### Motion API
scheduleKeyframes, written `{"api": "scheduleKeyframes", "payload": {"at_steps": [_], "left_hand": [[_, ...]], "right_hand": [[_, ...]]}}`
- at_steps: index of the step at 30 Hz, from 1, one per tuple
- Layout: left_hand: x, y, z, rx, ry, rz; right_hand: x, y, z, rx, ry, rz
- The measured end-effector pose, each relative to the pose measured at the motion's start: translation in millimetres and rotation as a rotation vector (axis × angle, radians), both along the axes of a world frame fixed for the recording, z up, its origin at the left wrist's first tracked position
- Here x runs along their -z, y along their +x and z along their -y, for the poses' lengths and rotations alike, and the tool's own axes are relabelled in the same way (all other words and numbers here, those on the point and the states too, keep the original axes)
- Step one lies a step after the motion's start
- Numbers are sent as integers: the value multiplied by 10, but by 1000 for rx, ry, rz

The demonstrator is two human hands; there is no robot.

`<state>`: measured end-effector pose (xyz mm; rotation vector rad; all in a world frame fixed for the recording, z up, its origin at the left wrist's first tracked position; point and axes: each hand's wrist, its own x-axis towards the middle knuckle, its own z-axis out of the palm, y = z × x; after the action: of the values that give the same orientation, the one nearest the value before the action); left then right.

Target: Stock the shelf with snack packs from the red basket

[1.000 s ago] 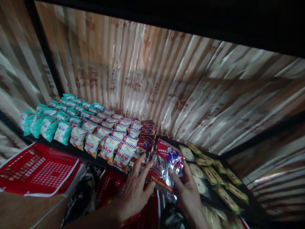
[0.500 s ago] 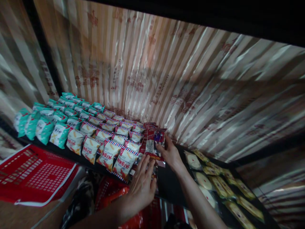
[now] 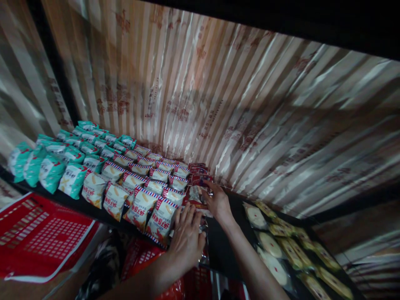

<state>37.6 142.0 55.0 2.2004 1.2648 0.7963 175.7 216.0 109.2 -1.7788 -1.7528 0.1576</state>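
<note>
Packet (image 3: 195,195) of dark-red glossy plastic lies beside white-and-red pillow-shaped plastic bags (image 3: 162,218). I see right hand (image 3: 218,204) touching it, grip unclear; left hand (image 3: 186,233) spread, unclenched. Leftward shove could topple bags.

Both forearms (image 3: 253,258) are bare, clothing (image 3: 100,263) dark (white-patterned).

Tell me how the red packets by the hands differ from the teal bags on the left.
Pose: the red packets lie flat, while the front teal bags stand tilted up.
Shape: the red packets look thin; the teal bags look plump.
Place: the right hand touches the red packets; no hand touches the teal bags.
Shared: both sit on the black shelf.
</note>
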Motion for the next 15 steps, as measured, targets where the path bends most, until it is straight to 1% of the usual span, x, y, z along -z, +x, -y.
{"api": "scheduleKeyframes", "payload": {"at_steps": [3,6,11,13,15], "left_hand": [[-72,8,-75,-34,60,41],[-226,50,-238,-70,143,105],[-501,194,-713,-109,180,75],[-551,258,-929,-118,193,45],[-564,317,-1124,-112,210,1]], "right_hand": [[-58,56,-53,-14,134,-64],[-157,130,-163,-35,224,-168],[-318,259,-498,-105,266,-300],[-335,320,-674,-118,276,-357],[-294,388,-857,-119,275,-420]]}}
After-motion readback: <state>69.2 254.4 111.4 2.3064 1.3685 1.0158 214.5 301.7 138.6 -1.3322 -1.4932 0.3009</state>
